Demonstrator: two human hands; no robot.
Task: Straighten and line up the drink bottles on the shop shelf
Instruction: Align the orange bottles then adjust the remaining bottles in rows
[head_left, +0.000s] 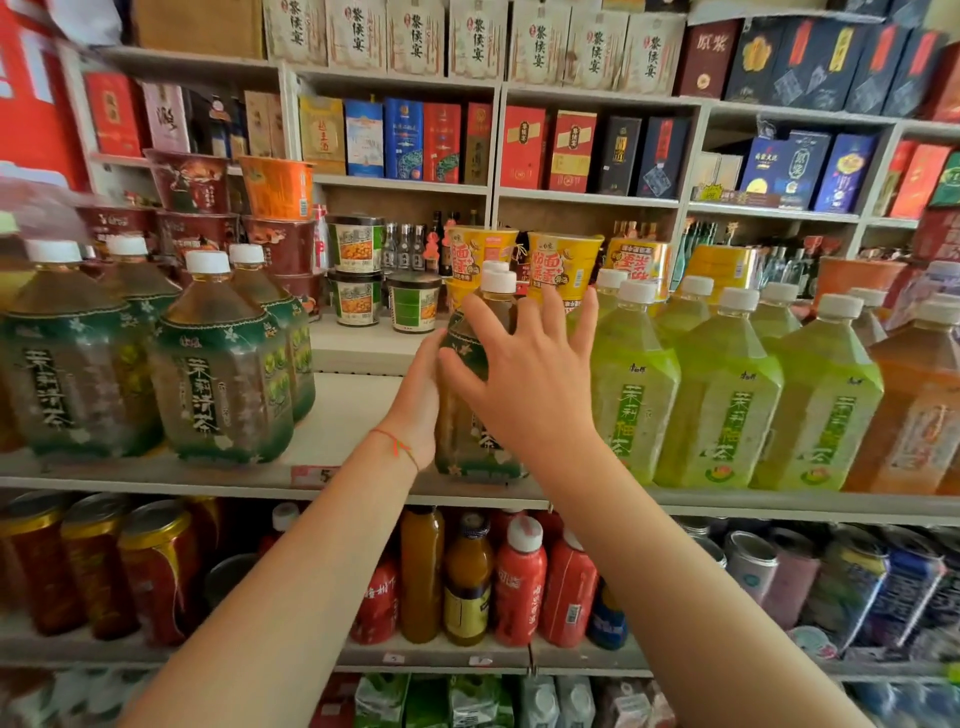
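Dark-green tea bottle (470, 374) stands at shelf (156, 475) front edge, between both hands. Left hand (418, 405) presses flat on its side; right hand (524, 374) spread across its front, not gripping. Risk: uneven push topples bottle off edge, or knocks light-green bottles (722, 395) just right of right hand.

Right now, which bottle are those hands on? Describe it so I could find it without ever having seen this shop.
Find the long white shelf of big tea bottles. In the gap between the dark green group and the lime green row stands a lone dark green bottle with a white cap, near the shelf's front edge. Unlike its neighbours, it stands by itself, with the left hand and right hand on its sides.
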